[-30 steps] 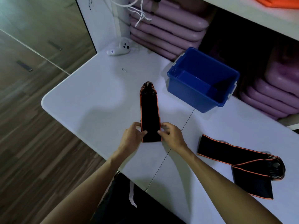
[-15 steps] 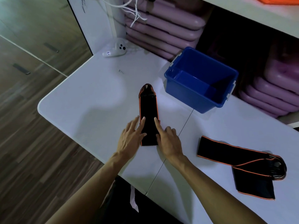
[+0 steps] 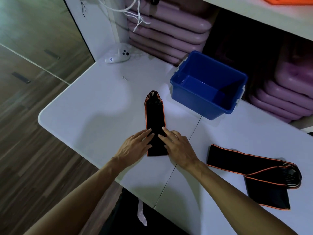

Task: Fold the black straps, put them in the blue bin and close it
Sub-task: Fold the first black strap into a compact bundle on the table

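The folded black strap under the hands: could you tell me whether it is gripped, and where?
Not gripped: left hand and right hand press flat on the strap's near end.

Folded black strap [image 3: 155,122] flat beside open blue bin [image 3: 199,100], second strap [image 3: 250,168] loosely bent

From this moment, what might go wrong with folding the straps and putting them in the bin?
1. Both hands, left and right, lie flat on the folded strap without gripping it; once lifted, it may spring open.
2. The second strap lies loosely bent near the table's near edge and might slip off if brushed.
3. The blue bin is open, and no lid is visible, so closing it may be delayed.
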Motion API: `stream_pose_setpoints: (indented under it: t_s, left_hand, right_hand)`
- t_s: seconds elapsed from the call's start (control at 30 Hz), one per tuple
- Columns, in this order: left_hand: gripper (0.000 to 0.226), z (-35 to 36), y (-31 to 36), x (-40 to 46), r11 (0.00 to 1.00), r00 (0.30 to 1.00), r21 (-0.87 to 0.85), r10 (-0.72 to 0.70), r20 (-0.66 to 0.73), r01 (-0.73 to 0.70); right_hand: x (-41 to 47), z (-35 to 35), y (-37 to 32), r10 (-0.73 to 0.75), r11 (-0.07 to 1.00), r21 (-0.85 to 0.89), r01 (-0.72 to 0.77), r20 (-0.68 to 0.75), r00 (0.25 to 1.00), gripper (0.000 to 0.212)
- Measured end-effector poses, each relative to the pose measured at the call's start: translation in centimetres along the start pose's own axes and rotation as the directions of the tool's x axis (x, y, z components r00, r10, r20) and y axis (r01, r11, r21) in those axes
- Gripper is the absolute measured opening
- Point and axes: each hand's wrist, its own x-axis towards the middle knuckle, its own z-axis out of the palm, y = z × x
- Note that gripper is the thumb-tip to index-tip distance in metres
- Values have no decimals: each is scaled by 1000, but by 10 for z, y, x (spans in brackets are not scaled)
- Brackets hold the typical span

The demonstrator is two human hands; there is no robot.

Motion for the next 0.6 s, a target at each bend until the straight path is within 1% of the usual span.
stream_pose_setpoints:
  t_s: [0.07, 0.1, 0.13, 0.17, 0.23, 0.27, 0.33, 0.4, 0.47, 0.53, 0.6]
  left_hand:
    - [76, -6, -4, -5, 999, 992, -16, 36, 125, -34]
    - [91, -9, -6, -8, 999, 979, -7, 49, 199, -48]
    - [101, -11, -7, -10, 998, 966, 7, 61, 252, -65]
    - [103, -11, -8, -11, 997, 962, 15, 71, 265, -78]
    - [88, -6, -7, -12, 996, 973, 13, 78, 216, -83]
    - [79, -5, -5, -12, 997, 980, 2, 76, 185, -78]
    - [67, -4, -1, -12, 997, 985, -39, 76, 154, -71]
    - [61, -8, 1, -9, 994, 991, -101, 58, 120, -46]
    - [52, -18, 3, -3, 977, 995, -211, 0, 99, 21]
    - [42, -22, 2, 6, 943, 991, -311, -93, 99, 119]
    - [37, -23, 1, 14, 887, 969, -394, -201, 141, 242]
  right_hand:
    - [-2, -1, 3, -2, 997, 75, 0, 37, 999, 52]
    - [-4, -3, 5, -5, 994, 107, -3, 73, 997, 56]
    - [-7, -6, 6, -18, 993, 120, 3, 118, 993, 63]
    - [-10, -7, 8, -38, 994, 110, 20, 159, 987, 71]
    - [-15, -8, 9, -60, 996, 72, 46, 209, 976, 81]
    - [-16, -7, 8, -57, 997, 67, 44, 208, 976, 81]
    - [-16, -5, 5, -39, 994, 105, 22, 161, 986, 73]
    - [-13, -5, 3, 1, 977, 214, -21, 92, 996, 61]
    - [-11, -8, -1, 84, 923, 372, -95, 45, 995, 45]
    - [-7, -14, -5, 185, 841, 508, -184, 49, 982, 30]
    - [-3, -14, -7, 268, 764, 584, -274, 100, 958, 21]
